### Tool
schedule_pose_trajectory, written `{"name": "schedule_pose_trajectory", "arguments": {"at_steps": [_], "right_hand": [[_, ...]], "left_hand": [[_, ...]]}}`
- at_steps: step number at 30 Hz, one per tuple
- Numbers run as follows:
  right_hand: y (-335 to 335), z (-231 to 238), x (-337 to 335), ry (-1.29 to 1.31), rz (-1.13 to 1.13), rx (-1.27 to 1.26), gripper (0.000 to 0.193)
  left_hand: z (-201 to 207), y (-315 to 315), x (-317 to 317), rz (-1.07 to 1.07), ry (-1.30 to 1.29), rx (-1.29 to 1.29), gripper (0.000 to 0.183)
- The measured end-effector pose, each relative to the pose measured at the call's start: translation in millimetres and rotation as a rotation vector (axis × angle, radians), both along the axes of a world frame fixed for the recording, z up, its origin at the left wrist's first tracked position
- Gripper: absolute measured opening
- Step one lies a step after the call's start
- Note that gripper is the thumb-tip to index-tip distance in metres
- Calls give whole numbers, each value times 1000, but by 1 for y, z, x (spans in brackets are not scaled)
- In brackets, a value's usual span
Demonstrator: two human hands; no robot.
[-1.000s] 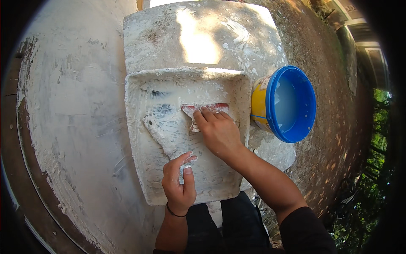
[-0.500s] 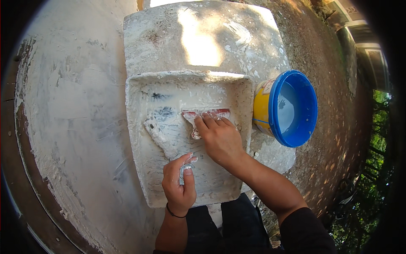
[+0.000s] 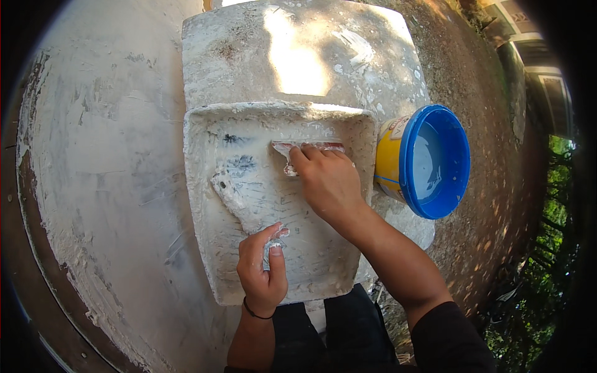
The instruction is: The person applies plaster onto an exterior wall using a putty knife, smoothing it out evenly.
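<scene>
My right hand grips a wide red scraper smeared with white paste, its long edge toward the tray's far wall. The scraper lies against the floor of a shallow, paste-crusted rectangular tray. Over the tray's near part hovers my left hand, thumb and curled fingers apart, white paste on the fingertips and nothing visibly held. Between that hand and the tray's left wall lies a second flat tool, fully coated in paste, with a small hole near its far end; its kind is hard to tell.
Right of the tray stands a yellow bucket with a blue rim, whitish liquid inside. Beneath is a paste-spattered grey board. A large plaster-smeared surface runs along the left. Brown ground lies to the right.
My right hand has pushed the scraper away from me, toward the tray's far wall, and slightly right. My left hand has hardly moved.
</scene>
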State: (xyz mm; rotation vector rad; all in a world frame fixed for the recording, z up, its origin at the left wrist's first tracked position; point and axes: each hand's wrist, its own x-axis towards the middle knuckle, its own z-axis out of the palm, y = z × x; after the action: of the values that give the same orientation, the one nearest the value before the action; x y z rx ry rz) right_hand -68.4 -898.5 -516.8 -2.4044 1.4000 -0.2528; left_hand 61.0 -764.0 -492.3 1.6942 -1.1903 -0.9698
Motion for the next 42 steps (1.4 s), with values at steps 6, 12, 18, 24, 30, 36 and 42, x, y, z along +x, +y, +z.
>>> {"name": "schedule_pose_trajectory", "arguments": {"at_steps": [6,12,18,24,30,36,42], "right_hand": [[23,-19,0,20,35,-58,27],[20,-6,-3,16,51,82,23],[16,3,-4,15,69,218,14],[25,7,-1,87,77,203,15],[29,13,-1,77,63,182,27],[41,-14,-3,30,10,37,38],[40,-23,4,34,-29,20,37]], "left_hand": [[1,2,2,-30,-21,-11,26],[9,2,4,-66,-50,-35,28],[20,6,9,-49,-43,-55,27],[30,6,14,-5,0,-58,26],[26,9,20,40,11,-49,26],[20,14,20,-25,-21,-55,26],[21,18,20,-63,-59,-59,27]]}}
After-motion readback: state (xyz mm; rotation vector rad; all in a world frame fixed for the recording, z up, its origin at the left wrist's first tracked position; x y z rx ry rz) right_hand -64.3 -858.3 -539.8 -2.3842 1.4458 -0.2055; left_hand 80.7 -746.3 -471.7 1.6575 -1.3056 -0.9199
